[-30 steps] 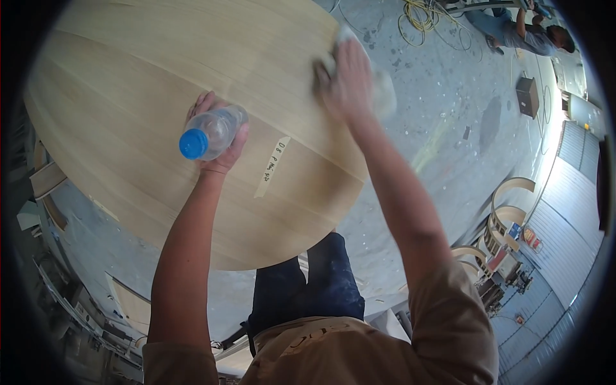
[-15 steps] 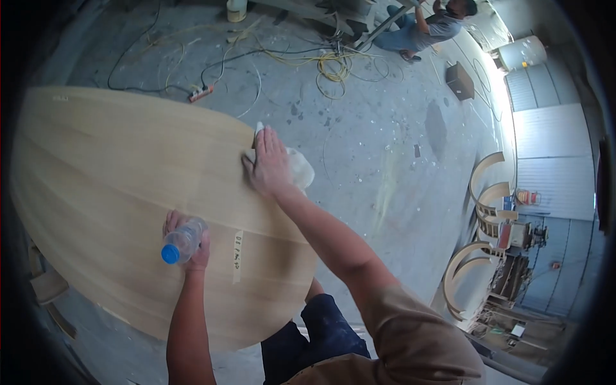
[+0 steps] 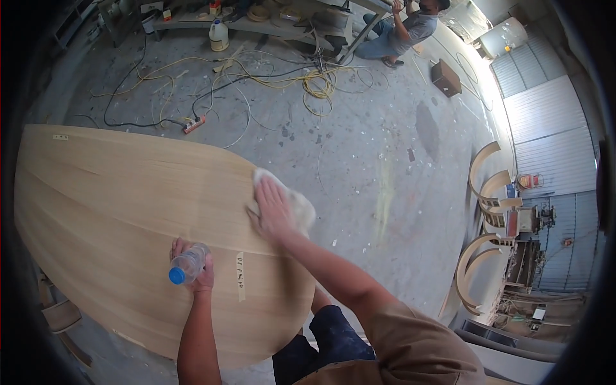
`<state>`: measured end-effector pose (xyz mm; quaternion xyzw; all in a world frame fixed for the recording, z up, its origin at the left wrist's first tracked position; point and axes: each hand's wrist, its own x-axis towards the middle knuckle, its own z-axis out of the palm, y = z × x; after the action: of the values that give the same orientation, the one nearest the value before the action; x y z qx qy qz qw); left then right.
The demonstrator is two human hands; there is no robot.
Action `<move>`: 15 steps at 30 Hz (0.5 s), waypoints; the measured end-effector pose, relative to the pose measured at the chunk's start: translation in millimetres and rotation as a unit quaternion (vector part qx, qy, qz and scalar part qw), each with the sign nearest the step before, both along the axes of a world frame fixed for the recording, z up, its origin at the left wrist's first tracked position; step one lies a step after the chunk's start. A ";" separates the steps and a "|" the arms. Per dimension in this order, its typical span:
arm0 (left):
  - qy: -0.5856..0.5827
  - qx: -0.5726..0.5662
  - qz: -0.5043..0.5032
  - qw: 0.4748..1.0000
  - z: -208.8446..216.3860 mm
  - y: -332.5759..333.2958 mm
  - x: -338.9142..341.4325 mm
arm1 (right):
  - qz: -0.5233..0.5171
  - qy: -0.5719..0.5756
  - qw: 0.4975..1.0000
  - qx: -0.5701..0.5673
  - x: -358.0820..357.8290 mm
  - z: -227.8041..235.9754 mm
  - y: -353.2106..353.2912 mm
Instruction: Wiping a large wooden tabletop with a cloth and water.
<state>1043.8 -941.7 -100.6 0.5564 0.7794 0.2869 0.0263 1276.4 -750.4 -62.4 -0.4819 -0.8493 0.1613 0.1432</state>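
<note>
A broad, pale curved wooden panel [image 3: 128, 186] lies before me, its rounded edge toward the right. In my left hand [image 3: 204, 276], over the panel's middle, is a clear plastic bottle [image 3: 190, 260] tilted so its blue cap [image 3: 177, 276] points toward me. My right hand [image 3: 274, 208] holds a white cloth [image 3: 300, 212] against the panel's right edge, fingers stretched along it. Part of the cloth hangs past the edge; what lies under the palm is hidden. Between my arms, a strip of tape [image 3: 240, 277] with handwriting sticks to the wood.
Yellow cable [image 3: 319, 86] coils and an orange power strip [image 3: 194, 124] lie on the concrete floor [image 3: 366, 154]. A white jug [image 3: 219, 36] stands by a low bench. Another person [image 3: 407, 32] crouches at the far right. Curved wooden pieces [image 3: 478, 173] stand farther right, with a brown box [image 3: 445, 78] beyond.
My right hand has slid the cloth nearer along the panel's edge. The left hand keeps the bottle at about the same spot over the panel. The view has tilted up, showing more floor beyond.
</note>
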 end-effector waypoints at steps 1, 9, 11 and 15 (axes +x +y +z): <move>-0.017 0.030 0.011 0.999 1.1 5.6 3.8 | 0.014 0.019 1.000 0.019 -9.3 -1.0 19.2; -0.010 0.031 0.038 0.999 1.4 -18.5 -3.3 | 0.027 -0.050 0.994 -0.096 78.1 10.1 -145.9; 0.001 0.022 0.031 0.999 2.2 -18.6 1.1 | 0.012 -0.074 0.987 -0.145 98.4 16.2 -194.2; 0.014 0.024 0.039 0.999 1.0 -33.9 -10.0 | 0.024 -0.043 0.993 -0.110 49.3 5.2 -140.9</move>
<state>1033.8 -975.7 -99.6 0.5301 0.7935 0.2988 -0.0088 1325.7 -891.2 -57.2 -0.4807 -0.8430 0.2363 0.0489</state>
